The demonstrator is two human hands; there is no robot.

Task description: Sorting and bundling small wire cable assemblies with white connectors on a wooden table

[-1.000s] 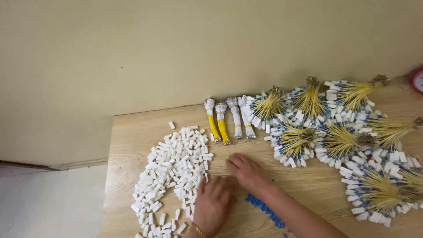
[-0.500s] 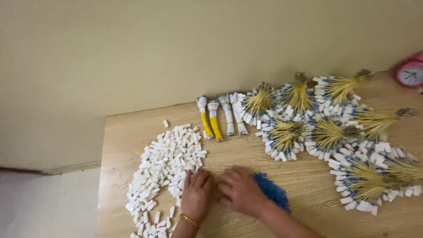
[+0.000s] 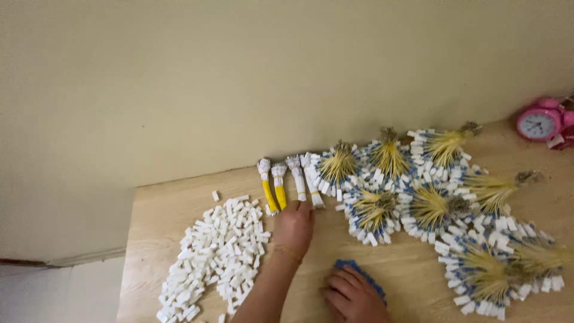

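The left hand (image 3: pixel 294 227) lies flat, touching the white bundles (image 3: pixel 305 179). The right hand (image 3: pixel 353 296) curls over blue pieces (image 3: pixel 359 272), nearer.

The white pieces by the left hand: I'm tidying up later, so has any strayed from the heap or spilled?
One small white piece lies alone on the wooden table, apart from the heap of white pieces, toward the wall. The heap is loose but stays on the table. The left hand rests beside it, near the yellow-wrapped bundles.
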